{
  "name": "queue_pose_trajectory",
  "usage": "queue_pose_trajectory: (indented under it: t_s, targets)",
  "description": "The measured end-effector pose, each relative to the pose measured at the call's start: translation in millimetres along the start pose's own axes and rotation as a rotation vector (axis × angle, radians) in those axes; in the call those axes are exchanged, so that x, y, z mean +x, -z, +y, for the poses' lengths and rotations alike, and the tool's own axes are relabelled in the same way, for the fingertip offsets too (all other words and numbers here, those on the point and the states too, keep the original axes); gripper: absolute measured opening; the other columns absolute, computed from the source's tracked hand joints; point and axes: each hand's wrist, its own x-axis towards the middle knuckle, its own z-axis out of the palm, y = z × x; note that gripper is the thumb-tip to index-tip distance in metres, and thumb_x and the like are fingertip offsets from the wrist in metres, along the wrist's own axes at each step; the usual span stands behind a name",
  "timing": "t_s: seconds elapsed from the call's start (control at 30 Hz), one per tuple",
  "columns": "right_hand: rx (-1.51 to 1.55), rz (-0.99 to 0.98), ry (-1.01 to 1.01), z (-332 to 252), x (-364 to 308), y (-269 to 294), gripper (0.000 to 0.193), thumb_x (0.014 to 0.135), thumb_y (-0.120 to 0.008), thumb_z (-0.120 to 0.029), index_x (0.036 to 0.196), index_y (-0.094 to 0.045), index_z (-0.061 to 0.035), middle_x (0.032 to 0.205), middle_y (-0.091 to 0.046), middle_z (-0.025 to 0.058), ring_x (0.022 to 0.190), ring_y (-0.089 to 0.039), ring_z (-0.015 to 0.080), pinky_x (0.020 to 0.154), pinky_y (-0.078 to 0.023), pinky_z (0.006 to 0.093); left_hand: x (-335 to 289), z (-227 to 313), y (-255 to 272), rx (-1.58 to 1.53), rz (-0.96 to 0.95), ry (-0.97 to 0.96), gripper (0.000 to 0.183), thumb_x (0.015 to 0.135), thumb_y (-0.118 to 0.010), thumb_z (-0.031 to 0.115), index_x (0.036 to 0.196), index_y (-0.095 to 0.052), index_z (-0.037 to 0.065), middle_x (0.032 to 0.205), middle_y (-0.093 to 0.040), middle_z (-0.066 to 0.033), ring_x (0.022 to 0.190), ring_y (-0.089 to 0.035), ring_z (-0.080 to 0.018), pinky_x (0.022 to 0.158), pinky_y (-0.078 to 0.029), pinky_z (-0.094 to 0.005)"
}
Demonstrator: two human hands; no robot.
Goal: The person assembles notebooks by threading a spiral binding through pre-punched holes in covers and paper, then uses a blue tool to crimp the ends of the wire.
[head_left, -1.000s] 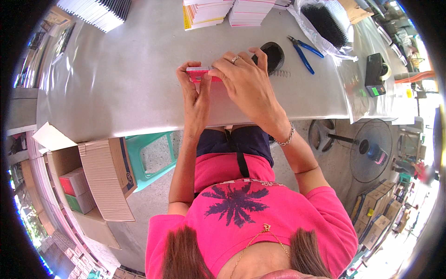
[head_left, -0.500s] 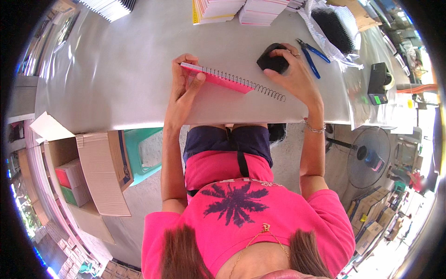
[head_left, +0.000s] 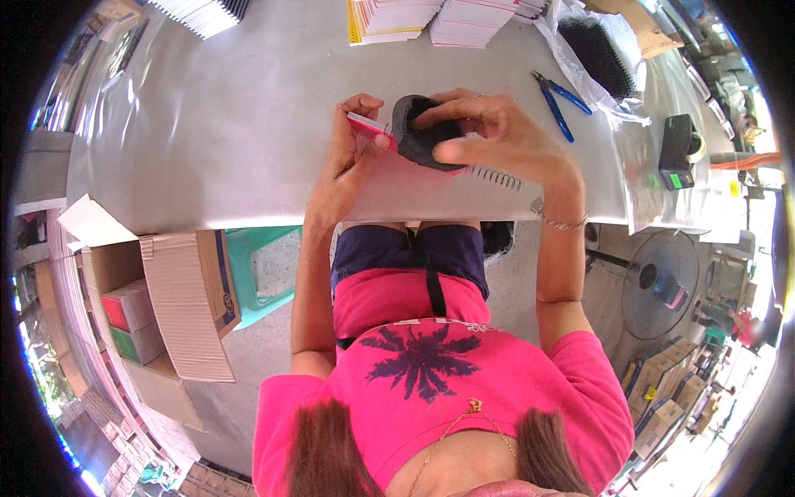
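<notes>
My left hand grips the left end of a pink spiral notebook, fingers behind and thumb in front. A loose tail of its wire coil sticks out past the right end. Cupped in my right hand is a black, hollow, ring-shaped roll, with fingers and thumb inside its opening. The roll sits against the notebook's spine and covers most of it. Whether it presses on the wire is hidden. Blue-handled cutting pliers lie on the table to the right.
Stacked notebooks stand at the table's far edge, with another stack at far left. Black wire coils lie in white wrapping at far right, near a tape dispenser. An open carton and a fan flank me.
My right hand has carried the black roll leftward onto the notebook's spine. My left hand and the notebook have shifted slightly right.
</notes>
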Motion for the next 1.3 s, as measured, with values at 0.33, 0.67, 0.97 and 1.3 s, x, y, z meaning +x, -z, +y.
queue_pose_trajectory:
  t_s: [0.33,0.67,0.97,1.3]
  targets:
    - [-0.112,-0.122,0.051,7,6,-2,0.068,0.078,-0.08,-0.043,0.123,-0.061,0.0036,0.127,-0.054,0.0079,0.115,-0.053,0.0173,0.099,-0.042,0.029,-2,0,2,-0.095,0.016,0.035,0.04,0.096,-0.053,0.005,0.132,-0.037,0.008,0.128,-0.041,-0.0048,0.124,-0.038,-0.0163,0.108,-0.025,-0.0278]
    - [0.279,-0.043,0.012,13,-1,0,0.062,0.078,-0.079,-0.033,0.122,-0.06,0.0049,0.122,-0.058,0.0102,0.112,-0.055,0.0155,0.097,-0.045,0.0294,-2,2,3,0.008,0.011,0.06,0.038,0.096,-0.056,0.013,0.13,-0.041,0.009,0.128,-0.042,-0.0052,0.125,-0.037,-0.0182,0.109,-0.025,-0.0299]
    - [0.061,-0.006,0.004,16,-4,-2,0.045,0.077,-0.079,-0.022,0.113,-0.067,0.0014,0.119,-0.059,0.01,0.112,-0.054,0.016,0.096,-0.044,0.0287,-3,2,0,-0.039,0.023,0.071,0.04,0.096,-0.057,0.01,0.131,-0.039,0.009,0.131,-0.042,-0.0063,0.134,-0.033,-0.0184,0.111,-0.021,-0.0299]
    - [0.124,0.103,-0.056,34,3,3,0.038,0.078,-0.078,-0.02,0.111,-0.07,-0.0042,0.112,-0.064,0.0082,0.104,-0.057,0.0158,0.089,-0.047,0.0291,-1,10,-4,0.076,0.0,0.054,0.036,0.095,-0.054,0.007,0.129,-0.041,0.008,0.126,-0.042,-0.0071,0.123,-0.039,-0.0191,0.108,-0.025,-0.0294]
